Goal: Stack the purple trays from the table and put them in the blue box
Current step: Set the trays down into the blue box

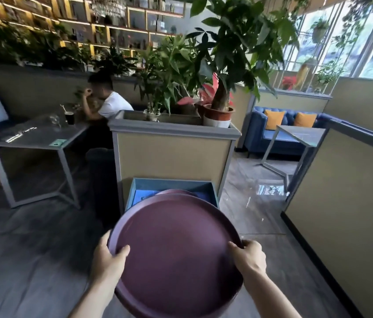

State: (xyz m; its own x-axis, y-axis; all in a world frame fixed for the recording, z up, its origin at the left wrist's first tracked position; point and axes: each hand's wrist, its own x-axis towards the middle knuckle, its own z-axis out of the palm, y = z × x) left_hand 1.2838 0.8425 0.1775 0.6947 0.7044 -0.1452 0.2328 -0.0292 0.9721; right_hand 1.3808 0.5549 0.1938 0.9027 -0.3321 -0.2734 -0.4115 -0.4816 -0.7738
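Observation:
I hold a large round purple tray [176, 251] in front of me, and a second rim under it suggests a stack. My left hand [108, 260] grips its left rim, thumb on the inside. My right hand [248, 254] grips the right rim the same way. The blue box [139, 187] stands on the floor just beyond the tray, against a planter wall. Another purple tray [174, 192] lies inside it, mostly hidden by the tray I hold.
A tall beige planter [171, 154] with green plants rises right behind the box. At the left stands a grey table [32, 138] with a seated person [109, 99] behind it. A beige partition wall [341, 203] stands at the right, with glossy floor between.

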